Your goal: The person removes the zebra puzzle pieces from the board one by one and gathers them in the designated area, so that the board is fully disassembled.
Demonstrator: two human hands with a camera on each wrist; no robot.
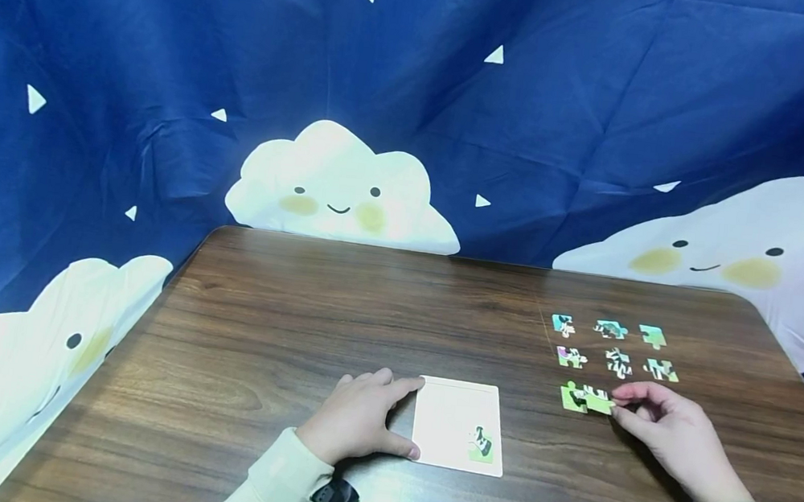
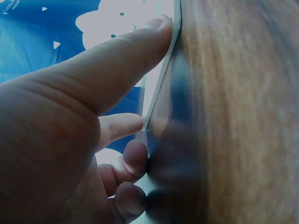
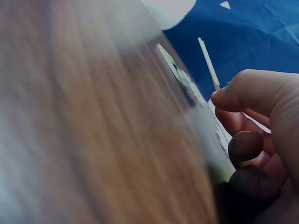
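Observation:
My left hand touches the left side of a white square puzzle board, index finger at its far corner and thumb at its near corner. A small puzzle piece with a black-and-white figure on green lies in the board's near right corner. At the right, my right hand pinches a green puzzle piece between thumb and fingers. In the right wrist view this held piece is raised off the table, seen edge-on. Another green piece shows just left of it, partly overlapped in the head view.
Beyond the right hand, several puzzle pieces lie in two rows, among them a blue-green piece and a black-and-white one. The brown wooden table ends at a blue cloth printed with clouds.

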